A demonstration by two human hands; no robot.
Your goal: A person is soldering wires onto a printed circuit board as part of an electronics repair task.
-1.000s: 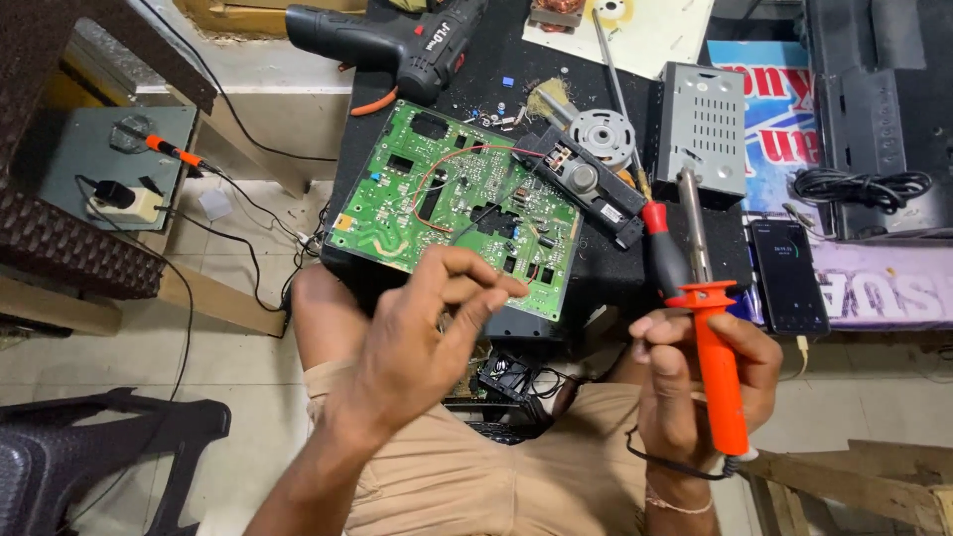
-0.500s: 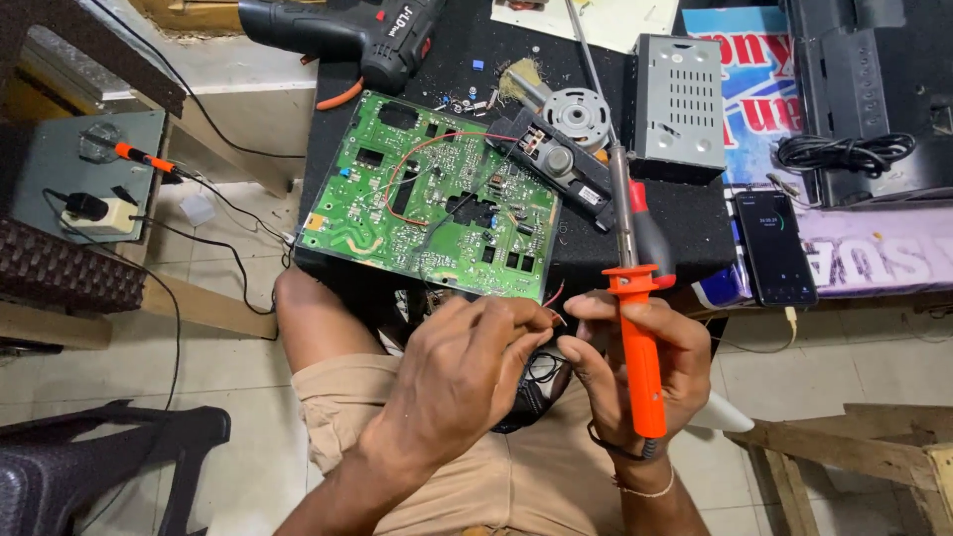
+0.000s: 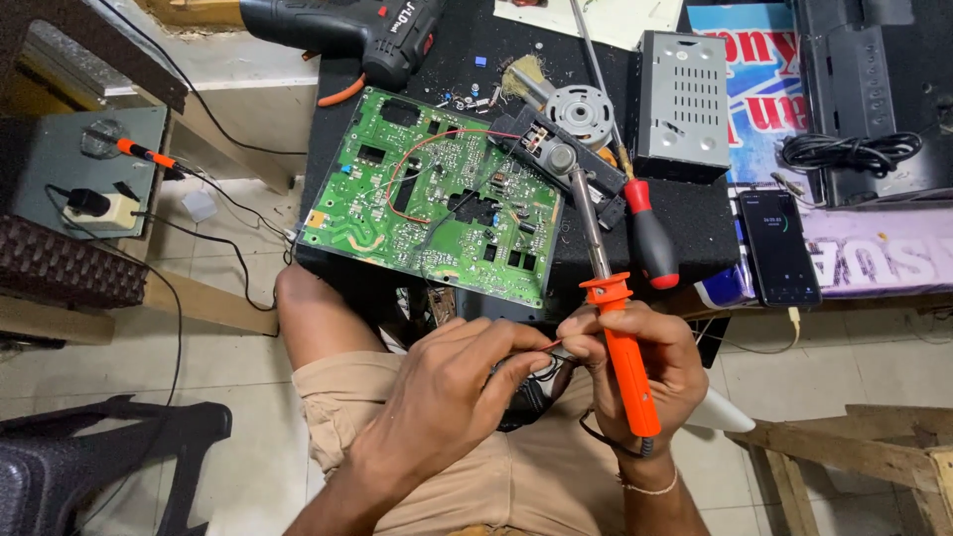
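Observation:
My right hand (image 3: 650,359) grips an orange-handled soldering iron (image 3: 623,347), its metal shaft pointing up toward a small motor assembly (image 3: 566,134). My left hand (image 3: 462,387) is closed beside it, pinching a thin red wire (image 3: 549,344) between the fingertips, right against the right hand's fingers. Both hands hover over my lap, just below the edge of a green circuit board (image 3: 437,199) that carries a red wire loop and lies on a black table (image 3: 695,213).
A red-and-black screwdriver (image 3: 650,238) lies right of the board. A black power drill (image 3: 347,30), a grey metal box (image 3: 683,104), a phone (image 3: 779,248) and coiled black cable (image 3: 844,151) sit on the table. A black plastic chair (image 3: 89,457) stands at lower left, wooden planks (image 3: 854,442) at lower right.
My left hand dropped from an open pose near the board to meet the right hand and pinch the wire. The soldering iron tilted upright, and the view shifted closer.

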